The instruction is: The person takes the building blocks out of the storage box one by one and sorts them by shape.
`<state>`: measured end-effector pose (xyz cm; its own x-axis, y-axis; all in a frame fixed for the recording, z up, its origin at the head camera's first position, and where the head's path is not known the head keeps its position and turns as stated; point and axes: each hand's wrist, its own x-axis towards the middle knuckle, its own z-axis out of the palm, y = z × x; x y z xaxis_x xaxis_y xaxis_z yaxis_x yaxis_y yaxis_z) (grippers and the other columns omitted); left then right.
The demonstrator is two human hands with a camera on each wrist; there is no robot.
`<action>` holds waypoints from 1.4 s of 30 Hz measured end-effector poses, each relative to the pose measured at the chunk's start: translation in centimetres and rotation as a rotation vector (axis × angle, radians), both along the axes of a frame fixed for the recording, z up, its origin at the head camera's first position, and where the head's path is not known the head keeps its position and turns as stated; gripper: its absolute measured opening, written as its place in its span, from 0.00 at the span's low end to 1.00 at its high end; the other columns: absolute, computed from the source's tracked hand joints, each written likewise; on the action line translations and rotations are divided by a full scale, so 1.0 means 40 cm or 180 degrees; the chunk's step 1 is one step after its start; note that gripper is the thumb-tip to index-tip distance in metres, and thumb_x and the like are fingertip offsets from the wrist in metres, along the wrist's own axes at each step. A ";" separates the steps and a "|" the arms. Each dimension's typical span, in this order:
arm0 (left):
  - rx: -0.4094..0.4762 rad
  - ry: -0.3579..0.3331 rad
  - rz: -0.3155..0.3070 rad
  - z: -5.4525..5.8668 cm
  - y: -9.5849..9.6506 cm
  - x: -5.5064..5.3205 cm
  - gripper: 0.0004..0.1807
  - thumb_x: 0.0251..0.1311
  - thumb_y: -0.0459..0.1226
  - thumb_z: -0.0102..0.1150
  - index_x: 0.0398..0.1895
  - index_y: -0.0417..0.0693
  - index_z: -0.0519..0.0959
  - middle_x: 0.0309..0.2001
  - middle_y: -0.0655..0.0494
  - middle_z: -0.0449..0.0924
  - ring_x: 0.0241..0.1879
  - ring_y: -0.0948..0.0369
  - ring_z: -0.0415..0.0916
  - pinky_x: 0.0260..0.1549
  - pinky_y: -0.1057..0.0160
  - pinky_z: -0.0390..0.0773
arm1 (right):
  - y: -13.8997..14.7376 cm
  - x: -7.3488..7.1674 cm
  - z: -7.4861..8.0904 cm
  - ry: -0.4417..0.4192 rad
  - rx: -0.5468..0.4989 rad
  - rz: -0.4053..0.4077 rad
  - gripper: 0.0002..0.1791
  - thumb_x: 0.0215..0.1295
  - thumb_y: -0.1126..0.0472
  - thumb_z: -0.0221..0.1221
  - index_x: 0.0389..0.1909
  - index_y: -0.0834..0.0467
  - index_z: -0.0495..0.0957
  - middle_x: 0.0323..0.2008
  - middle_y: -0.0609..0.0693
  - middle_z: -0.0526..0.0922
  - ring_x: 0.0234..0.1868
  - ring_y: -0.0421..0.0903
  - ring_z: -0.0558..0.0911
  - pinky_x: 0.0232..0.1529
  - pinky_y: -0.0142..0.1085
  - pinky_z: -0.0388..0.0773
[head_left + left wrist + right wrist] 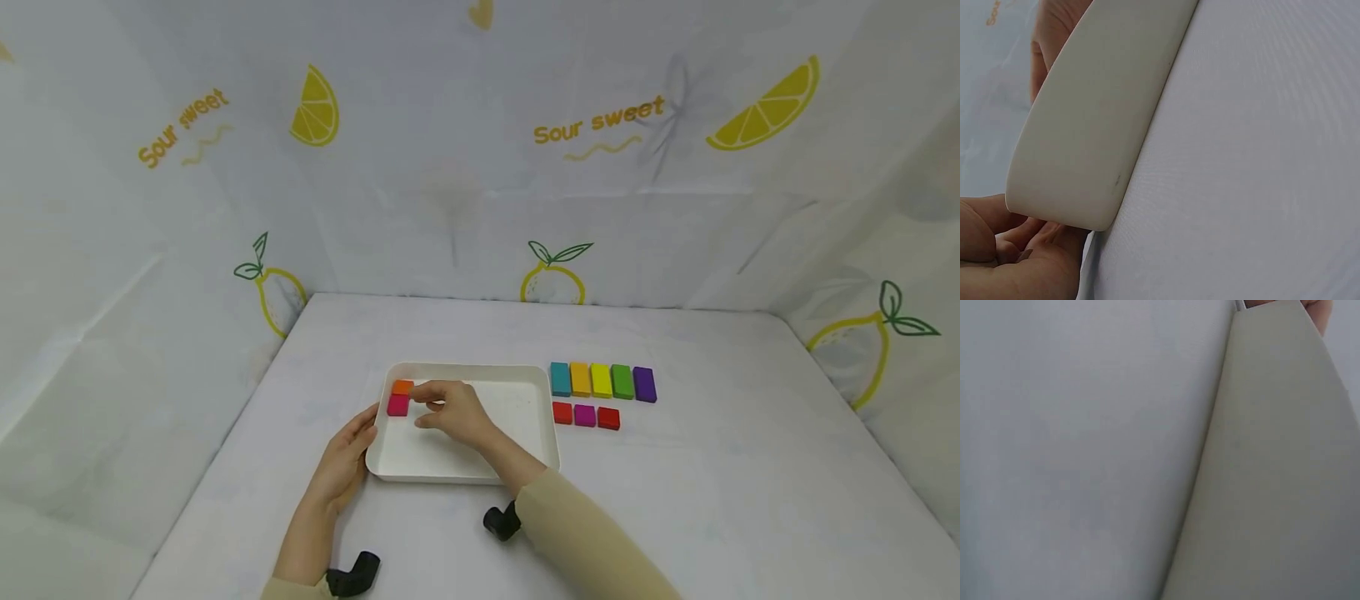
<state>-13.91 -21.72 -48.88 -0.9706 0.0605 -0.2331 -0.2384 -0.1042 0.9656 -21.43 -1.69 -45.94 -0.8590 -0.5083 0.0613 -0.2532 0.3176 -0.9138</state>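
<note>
A shallow white tray (465,467) lies on the table. In its upper left corner sit an orange block (402,387) and a pinkish-red block (398,406), one directly behind the other. My right hand (457,412) hovers over the tray; its index fingertip is beside these two blocks, with the thumb apart and no block seen between them. Against the tray's left side rests my left hand (341,462), its fingers touching the outer wall. The left wrist view shows that hand's fingers (1035,262) at the tray corner. The right wrist view shows mostly the tray's outer wall (1272,456).
Right of the tray stands a back row of teal (560,379), amber (580,379), yellow (601,380), green (622,382) and purple (644,384) blocks. A front row has red (562,413), magenta (584,416) and red (608,418) blocks. A lemon-printed cloth (450,167) hangs behind.
</note>
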 end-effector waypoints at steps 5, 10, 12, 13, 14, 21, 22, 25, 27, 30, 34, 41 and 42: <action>0.0004 0.0015 -0.0017 0.003 0.000 -0.003 0.28 0.78 0.35 0.35 0.78 0.44 0.51 0.79 0.46 0.49 0.76 0.53 0.50 0.52 0.84 0.70 | -0.040 -0.014 -0.015 -0.0077 -0.0110 -0.0106 0.21 0.57 0.70 0.67 0.54 0.61 0.82 0.55 0.54 0.85 0.58 0.52 0.82 0.60 0.40 0.80; 0.0018 0.0018 -0.0019 0.002 0.000 -0.003 0.28 0.78 0.35 0.34 0.78 0.43 0.50 0.79 0.45 0.48 0.77 0.53 0.49 0.52 0.84 0.69 | -0.053 -0.024 -0.032 -0.0145 -0.0123 -0.0181 0.22 0.56 0.71 0.67 0.54 0.60 0.82 0.55 0.53 0.85 0.58 0.51 0.82 0.61 0.39 0.79; 0.0031 0.0023 -0.0022 0.001 -0.001 -0.002 0.28 0.78 0.34 0.34 0.78 0.43 0.50 0.79 0.45 0.48 0.77 0.53 0.49 0.53 0.84 0.69 | -0.055 -0.027 -0.037 -0.0147 -0.0136 -0.0149 0.22 0.56 0.71 0.67 0.54 0.61 0.82 0.55 0.54 0.85 0.58 0.51 0.82 0.61 0.40 0.79; 0.0039 0.0025 -0.0024 0.001 -0.002 -0.002 0.28 0.78 0.34 0.34 0.78 0.43 0.50 0.79 0.45 0.48 0.77 0.53 0.49 0.53 0.84 0.69 | -0.056 -0.028 -0.038 -0.0141 -0.0147 -0.0132 0.22 0.55 0.71 0.67 0.54 0.62 0.82 0.55 0.54 0.85 0.58 0.51 0.82 0.61 0.40 0.79; 0.0051 0.0031 -0.0026 0.001 -0.002 -0.001 0.28 0.78 0.34 0.34 0.78 0.43 0.50 0.79 0.45 0.48 0.77 0.53 0.49 0.53 0.83 0.70 | -0.058 -0.029 -0.038 -0.0128 -0.0160 -0.0119 0.22 0.55 0.71 0.67 0.54 0.62 0.82 0.55 0.55 0.85 0.59 0.52 0.82 0.61 0.41 0.79; 0.0087 0.0081 -0.0053 -0.004 -0.005 -0.002 0.28 0.78 0.35 0.34 0.78 0.42 0.49 0.79 0.44 0.48 0.77 0.52 0.49 0.54 0.83 0.70 | -0.067 -0.027 -0.033 -0.0080 -0.0167 -0.0075 0.22 0.56 0.71 0.67 0.53 0.64 0.82 0.54 0.57 0.85 0.59 0.52 0.82 0.61 0.42 0.79; 0.0091 0.0075 -0.0053 -0.005 -0.005 -0.003 0.28 0.78 0.34 0.34 0.78 0.42 0.49 0.79 0.44 0.48 0.77 0.52 0.48 0.54 0.83 0.70 | -0.068 -0.026 -0.033 -0.0063 -0.0140 -0.0069 0.22 0.55 0.71 0.67 0.53 0.63 0.82 0.53 0.57 0.86 0.58 0.52 0.82 0.61 0.41 0.79; 0.0104 0.0071 -0.0059 -0.007 -0.005 -0.003 0.28 0.78 0.34 0.34 0.78 0.42 0.50 0.79 0.45 0.48 0.77 0.53 0.48 0.54 0.83 0.70 | -0.071 -0.025 -0.036 -0.0021 -0.0067 -0.0054 0.22 0.55 0.71 0.67 0.53 0.63 0.82 0.53 0.56 0.86 0.57 0.50 0.83 0.60 0.39 0.79; 0.0105 0.0074 -0.0058 -0.007 -0.005 -0.003 0.28 0.78 0.34 0.34 0.78 0.42 0.50 0.79 0.45 0.49 0.77 0.53 0.49 0.54 0.83 0.70 | -0.071 -0.025 -0.037 -0.0012 -0.0035 -0.0050 0.22 0.55 0.71 0.67 0.53 0.62 0.83 0.52 0.55 0.86 0.57 0.50 0.83 0.60 0.38 0.80; 0.0090 0.0078 -0.0052 -0.005 -0.004 -0.004 0.28 0.78 0.35 0.35 0.78 0.42 0.50 0.79 0.45 0.49 0.77 0.52 0.49 0.54 0.83 0.70 | -0.068 -0.022 -0.037 -0.0003 -0.0012 -0.0043 0.21 0.55 0.71 0.67 0.52 0.61 0.83 0.52 0.55 0.87 0.56 0.50 0.84 0.59 0.37 0.80; 0.0060 0.0066 -0.0043 -0.003 -0.004 -0.003 0.28 0.78 0.35 0.36 0.78 0.43 0.50 0.79 0.44 0.49 0.77 0.52 0.49 0.54 0.83 0.70 | -0.063 -0.016 -0.036 -0.0022 0.0030 0.0014 0.20 0.56 0.70 0.67 0.51 0.60 0.84 0.50 0.54 0.88 0.55 0.49 0.84 0.57 0.35 0.81; 0.0085 0.0017 0.0008 -0.005 -0.003 -0.003 0.28 0.78 0.35 0.36 0.78 0.44 0.51 0.78 0.45 0.50 0.76 0.52 0.50 0.54 0.83 0.70 | -0.062 -0.007 -0.034 -0.0068 -0.0075 -0.0014 0.19 0.55 0.70 0.67 0.51 0.61 0.84 0.50 0.54 0.88 0.55 0.50 0.84 0.58 0.36 0.81; 0.0085 0.0023 0.0001 -0.006 -0.003 -0.003 0.28 0.78 0.35 0.36 0.78 0.43 0.51 0.79 0.45 0.50 0.76 0.52 0.50 0.54 0.83 0.70 | -0.062 -0.007 -0.033 -0.0087 -0.0115 -0.0033 0.19 0.55 0.70 0.67 0.51 0.61 0.84 0.50 0.55 0.88 0.55 0.51 0.84 0.58 0.37 0.81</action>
